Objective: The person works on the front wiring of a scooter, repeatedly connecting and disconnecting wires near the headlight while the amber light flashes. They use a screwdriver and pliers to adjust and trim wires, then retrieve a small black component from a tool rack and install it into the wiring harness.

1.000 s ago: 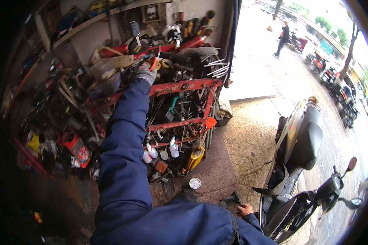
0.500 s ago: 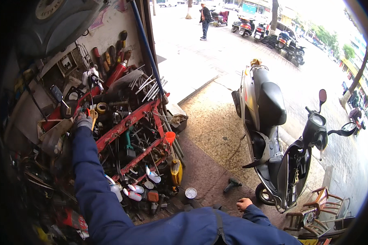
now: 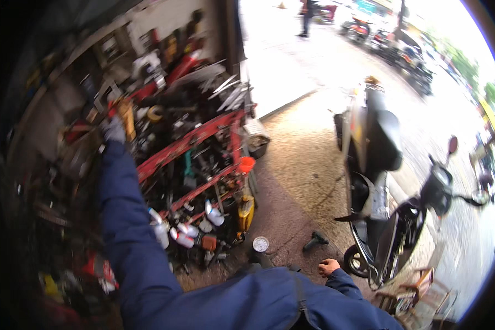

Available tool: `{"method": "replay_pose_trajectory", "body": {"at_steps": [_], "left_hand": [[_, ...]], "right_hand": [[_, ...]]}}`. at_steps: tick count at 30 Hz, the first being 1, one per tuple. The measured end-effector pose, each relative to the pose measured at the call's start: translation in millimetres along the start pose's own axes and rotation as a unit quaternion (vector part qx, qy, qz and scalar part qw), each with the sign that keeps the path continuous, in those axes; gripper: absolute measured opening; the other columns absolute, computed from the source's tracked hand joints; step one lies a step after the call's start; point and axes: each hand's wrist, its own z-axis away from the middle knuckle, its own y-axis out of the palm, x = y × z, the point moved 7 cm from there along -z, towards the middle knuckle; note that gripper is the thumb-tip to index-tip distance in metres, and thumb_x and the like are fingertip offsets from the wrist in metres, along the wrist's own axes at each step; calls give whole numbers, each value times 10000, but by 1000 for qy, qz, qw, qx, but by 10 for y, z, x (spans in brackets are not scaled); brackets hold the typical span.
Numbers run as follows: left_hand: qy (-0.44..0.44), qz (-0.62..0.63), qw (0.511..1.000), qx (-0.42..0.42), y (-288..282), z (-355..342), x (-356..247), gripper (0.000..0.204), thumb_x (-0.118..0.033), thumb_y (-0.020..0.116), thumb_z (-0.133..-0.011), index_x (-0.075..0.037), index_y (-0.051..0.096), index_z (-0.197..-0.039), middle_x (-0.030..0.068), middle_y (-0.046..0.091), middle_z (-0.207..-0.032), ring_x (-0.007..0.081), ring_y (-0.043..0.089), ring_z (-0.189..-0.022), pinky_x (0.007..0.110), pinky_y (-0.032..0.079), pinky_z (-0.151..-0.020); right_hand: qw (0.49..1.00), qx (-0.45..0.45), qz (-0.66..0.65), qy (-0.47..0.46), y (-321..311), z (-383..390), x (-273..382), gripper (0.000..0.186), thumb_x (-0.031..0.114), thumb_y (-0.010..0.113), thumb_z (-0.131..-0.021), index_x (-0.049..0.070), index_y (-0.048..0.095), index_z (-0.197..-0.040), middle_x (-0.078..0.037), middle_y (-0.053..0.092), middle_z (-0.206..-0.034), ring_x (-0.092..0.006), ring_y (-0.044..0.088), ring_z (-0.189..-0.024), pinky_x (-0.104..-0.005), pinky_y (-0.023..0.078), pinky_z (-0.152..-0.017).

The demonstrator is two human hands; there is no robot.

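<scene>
My left hand (image 3: 114, 130), in a grey glove, reaches into the crowded tool pile at the left. Just beyond its fingers is an orange-red piece (image 3: 113, 109), and a yellowish-brown tool (image 3: 127, 119) stands right beside it. Motion blur hides whether the fingers grip either one. My right hand (image 3: 328, 268) is bare and low at the right, its fingers curled in, with no object seen in them. Nearest to it on the floor lies a dark pistol-shaped power tool (image 3: 315, 241). A small round white tub (image 3: 260, 243) sits further left.
A red metal frame (image 3: 195, 136) crosses the tool pile, with an orange funnel (image 3: 247, 164), spray bottles (image 3: 214, 213) and a yellow bottle (image 3: 246, 213) around it. At the right stands a scooter (image 3: 382, 143); small wooden stools (image 3: 418, 286) are near it. A person (image 3: 306, 19) stands outside.
The view has shifted and blurred, so the scene sits lower at the far side and further right. My left hand stays among the tools; my right hand keeps its curled pose.
</scene>
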Motion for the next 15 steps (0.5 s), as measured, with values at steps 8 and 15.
{"method": "replay_pose_trajectory", "body": {"at_steps": [8,15], "left_hand": [[-466,684,561,-3,-301,435,-181,375,-275,626,-847,-99,480,-1144,124,524,-1133,283,557,-907,480,572,-624],[-468,668,578,24,-395,778,-313,310,-318,612,-846,-98,497,-1031,147,566,-993,299,568,-806,476,546,-599]], "right_hand": [[994,91,-58,5,146,73,339,296,87,612,-812,-53,598,-1072,-138,635,-748,-222,608,-571,-341,488,-485],[995,36,28,-94,179,-184,458,285,117,636,-793,-62,620,-1015,-139,663,-790,-208,644,-632,-322,520,-539]]}}
